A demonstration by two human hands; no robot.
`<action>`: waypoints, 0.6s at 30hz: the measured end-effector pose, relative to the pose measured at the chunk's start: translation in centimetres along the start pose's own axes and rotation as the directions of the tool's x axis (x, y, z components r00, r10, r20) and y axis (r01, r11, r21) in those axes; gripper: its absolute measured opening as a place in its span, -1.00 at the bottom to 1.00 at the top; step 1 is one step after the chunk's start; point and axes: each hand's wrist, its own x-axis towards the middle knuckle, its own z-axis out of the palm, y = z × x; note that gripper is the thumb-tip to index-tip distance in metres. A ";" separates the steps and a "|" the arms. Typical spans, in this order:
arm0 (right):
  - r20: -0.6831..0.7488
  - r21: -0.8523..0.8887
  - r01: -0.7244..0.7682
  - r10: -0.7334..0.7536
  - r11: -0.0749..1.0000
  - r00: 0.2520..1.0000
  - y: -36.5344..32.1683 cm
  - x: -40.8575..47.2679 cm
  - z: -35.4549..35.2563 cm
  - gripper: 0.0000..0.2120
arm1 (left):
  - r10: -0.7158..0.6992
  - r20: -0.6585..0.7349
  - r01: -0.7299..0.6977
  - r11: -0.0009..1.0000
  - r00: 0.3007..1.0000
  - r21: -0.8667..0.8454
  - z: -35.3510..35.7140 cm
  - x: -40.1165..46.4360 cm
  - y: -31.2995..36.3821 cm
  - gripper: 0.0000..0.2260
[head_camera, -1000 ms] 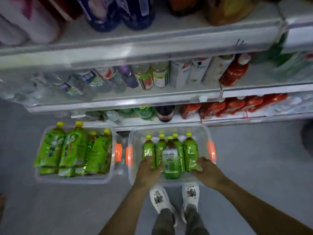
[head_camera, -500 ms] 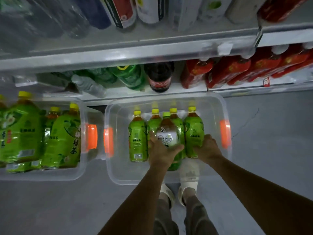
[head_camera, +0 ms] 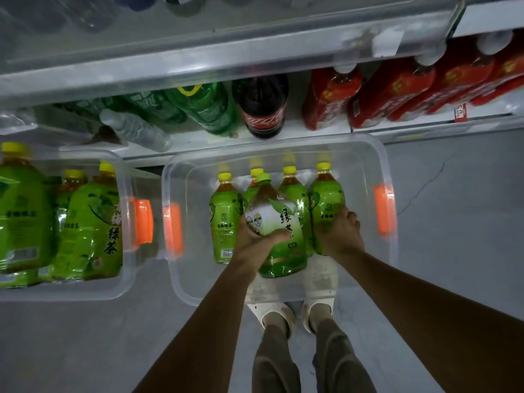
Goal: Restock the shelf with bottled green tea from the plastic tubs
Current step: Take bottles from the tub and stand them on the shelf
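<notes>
Grey floor (head_camera: 453,265) below shelving; left hand (head_camera: 255,236) and right hand (head_camera: 338,234) each grip tub (head_camera: 283,147) bottles.

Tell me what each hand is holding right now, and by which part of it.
Left hand grips the raised green tea bottle around its mid-body label. Right hand grips the rightmost bottle in the tub around its lower body.

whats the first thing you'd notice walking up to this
The bright green tea bottles in the right clear tub, where the left hand grips a raised bottle and the right hand holds the rightmost bottle. Next, both tubs' orange handles.
</notes>
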 end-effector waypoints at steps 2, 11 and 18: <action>0.002 0.031 -0.004 0.004 0.999 1.000 0.0 0.2 -0.2 -0.39 | -0.042 0.002 0.042 0.994 0.999 -0.099 -0.3 -0.6 0.2 -0.41; -0.104 0.318 0.211 -0.187 0.924 0.977 -3.6 -2.8 -0.8 -0.50 | -0.021 0.127 0.055 0.962 0.992 -0.267 -3.1 -5.3 2.6 -0.27; 0.377 0.711 -0.065 -0.302 0.701 0.876 -7.9 -10.0 -7.1 -0.14 | 0.162 0.221 -0.084 0.942 0.962 -0.325 -4.8 -12.7 8.3 -0.22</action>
